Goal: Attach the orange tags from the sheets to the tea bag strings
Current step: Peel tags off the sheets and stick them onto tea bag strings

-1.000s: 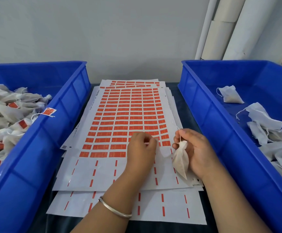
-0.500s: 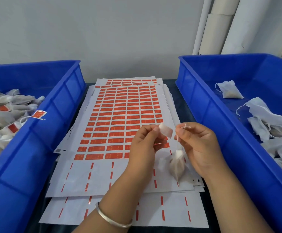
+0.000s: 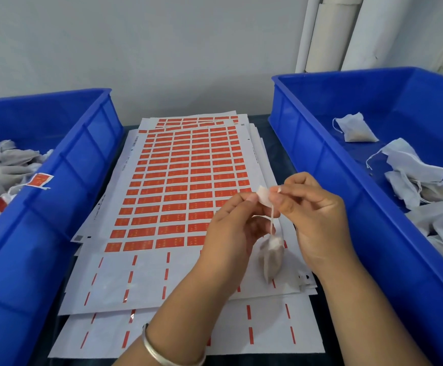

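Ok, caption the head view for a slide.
Both hands bring a peeled tag to a dangling tea bag's string.

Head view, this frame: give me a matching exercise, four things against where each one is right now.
Things:
1. peeled tag
2. tea bag
3. tagged tea bags
4. untagged tea bags

Places:
A. in the right blue bin
B. hanging by its string from the right hand
C. in the left blue bin
D. pinched in the left hand, white side towards the camera

Pairs: 1-D, 2-B, 3-C, 4-A
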